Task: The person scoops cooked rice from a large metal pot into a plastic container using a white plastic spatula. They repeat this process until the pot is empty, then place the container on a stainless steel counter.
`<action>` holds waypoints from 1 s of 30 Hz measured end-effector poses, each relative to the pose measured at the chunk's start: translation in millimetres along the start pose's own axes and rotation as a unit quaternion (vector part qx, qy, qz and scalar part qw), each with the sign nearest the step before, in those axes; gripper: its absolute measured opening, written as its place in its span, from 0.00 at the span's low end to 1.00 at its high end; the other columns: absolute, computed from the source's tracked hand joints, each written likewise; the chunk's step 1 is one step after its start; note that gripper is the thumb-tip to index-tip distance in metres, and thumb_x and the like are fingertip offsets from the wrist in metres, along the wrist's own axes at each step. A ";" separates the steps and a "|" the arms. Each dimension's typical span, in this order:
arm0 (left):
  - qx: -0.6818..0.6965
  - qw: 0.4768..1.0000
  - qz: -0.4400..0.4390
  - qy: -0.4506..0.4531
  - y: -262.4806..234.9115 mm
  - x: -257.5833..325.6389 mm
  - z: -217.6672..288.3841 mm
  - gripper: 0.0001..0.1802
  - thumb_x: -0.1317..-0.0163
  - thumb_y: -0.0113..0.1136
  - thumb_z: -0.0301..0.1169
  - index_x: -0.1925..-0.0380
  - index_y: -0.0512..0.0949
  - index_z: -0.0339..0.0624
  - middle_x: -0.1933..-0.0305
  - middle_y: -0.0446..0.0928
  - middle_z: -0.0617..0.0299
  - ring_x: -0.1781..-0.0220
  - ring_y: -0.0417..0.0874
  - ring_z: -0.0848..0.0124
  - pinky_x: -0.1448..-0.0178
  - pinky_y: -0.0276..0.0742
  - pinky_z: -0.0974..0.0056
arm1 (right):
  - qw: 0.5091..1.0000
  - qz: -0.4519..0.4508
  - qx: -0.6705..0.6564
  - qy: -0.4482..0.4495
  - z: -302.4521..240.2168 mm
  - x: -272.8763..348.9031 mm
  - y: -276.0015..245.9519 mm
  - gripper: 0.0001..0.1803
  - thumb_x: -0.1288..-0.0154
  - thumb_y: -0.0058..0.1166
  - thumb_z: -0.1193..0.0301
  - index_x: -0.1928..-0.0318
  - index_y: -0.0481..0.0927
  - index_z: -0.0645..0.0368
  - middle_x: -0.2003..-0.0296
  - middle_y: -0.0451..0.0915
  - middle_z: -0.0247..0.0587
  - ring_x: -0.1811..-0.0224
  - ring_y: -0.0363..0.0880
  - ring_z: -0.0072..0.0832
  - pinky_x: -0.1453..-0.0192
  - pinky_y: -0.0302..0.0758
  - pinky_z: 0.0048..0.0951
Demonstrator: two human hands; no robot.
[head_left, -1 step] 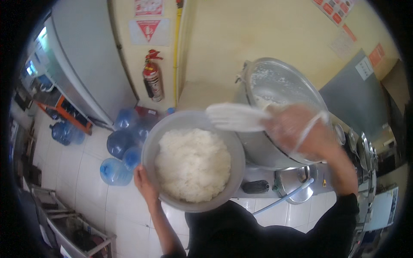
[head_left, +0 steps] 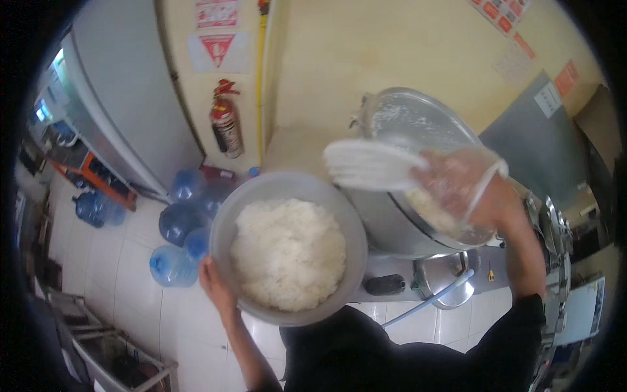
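Note:
A wide grey bowl [head_left: 353, 261] heaped with white cooked rice [head_left: 287, 255] is in front of me. My left hand [head_left: 217, 287] grips its left rim, the fingers partly hidden beneath the edge. In a clear plastic glove, my right hand [head_left: 454, 179] closes on a white plate [head_left: 372, 164], flat, oval and blurred by motion. Hand and plate are above a large metal pot [head_left: 408, 222], to the right of the bowl. Rice grains cling to the pot's inner wall, and more rice shows below my right hand.
Blue water bottles [head_left: 179, 221] stand on the tiled floor at the left, below a red fire extinguisher [head_left: 225, 124] on the wall. Nearer me than the pot are a dark bottle [head_left: 385, 285], a pale blue hose [head_left: 431, 299] and yellow-handled scissors [head_left: 491, 273].
My right hand and the plate have moved slightly right, showing more rice in the pot. The bowl and my left hand appear a little further left and lower in view.

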State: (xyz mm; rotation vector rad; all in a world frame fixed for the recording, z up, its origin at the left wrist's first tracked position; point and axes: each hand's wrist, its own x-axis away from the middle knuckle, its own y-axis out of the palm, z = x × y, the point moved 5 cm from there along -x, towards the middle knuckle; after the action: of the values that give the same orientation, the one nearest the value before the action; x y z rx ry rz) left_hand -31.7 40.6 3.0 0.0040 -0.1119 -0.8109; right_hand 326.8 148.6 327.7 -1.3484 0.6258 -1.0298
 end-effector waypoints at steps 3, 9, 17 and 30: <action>-0.024 1.000 0.008 0.008 -3.1 -4.5 -2.8 0.21 0.27 0.48 0.45 0.54 0.75 0.35 0.56 0.75 0.61 0.54 0.73 0.71 0.49 0.69 0.66 | 0.991 0.107 -0.049 0.060 74.2 29.8 -13.2 0.23 0.27 0.43 0.53 0.55 0.75 0.64 0.73 0.79 0.55 0.67 0.79 0.50 0.57 0.75 0.45; -0.010 1.000 -0.020 -0.005 -3.3 -3.6 -5.2 0.24 0.28 0.47 0.46 0.52 0.75 0.33 0.54 0.76 0.56 0.53 0.74 0.66 0.47 0.70 0.61 | 0.949 -0.181 0.159 0.205 207.9 40.3 74.9 0.21 0.30 0.46 0.54 0.57 0.81 0.60 0.66 0.83 0.53 0.62 0.81 0.49 0.54 0.74 0.47; -0.193 0.979 0.033 0.064 -6.5 -5.0 0.5 0.25 0.27 0.42 0.46 0.54 0.76 0.33 0.57 0.76 0.54 0.55 0.74 0.64 0.48 0.69 0.60 | 0.950 -0.280 0.112 0.080 239.7 68.5 147.6 0.37 0.35 0.41 0.38 0.74 0.86 0.60 0.73 0.82 0.56 0.66 0.81 0.53 0.56 0.77 0.48; -0.225 0.974 0.008 -0.032 -8.8 2.3 5.7 0.35 0.28 0.43 0.51 0.35 0.65 0.30 0.33 0.65 0.42 0.32 0.66 0.55 0.29 0.60 0.56 | 0.957 -0.192 -0.194 -0.101 199.2 44.6 204.3 0.25 0.30 0.42 0.53 0.66 0.78 0.65 0.71 0.78 0.61 0.70 0.77 0.53 0.63 0.74 0.48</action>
State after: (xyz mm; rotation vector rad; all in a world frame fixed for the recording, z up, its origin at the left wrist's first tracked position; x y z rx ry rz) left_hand -37.1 33.1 8.5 -0.4511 0.0140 -0.8065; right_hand 566.4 187.7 171.2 -1.9498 0.4309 -1.0910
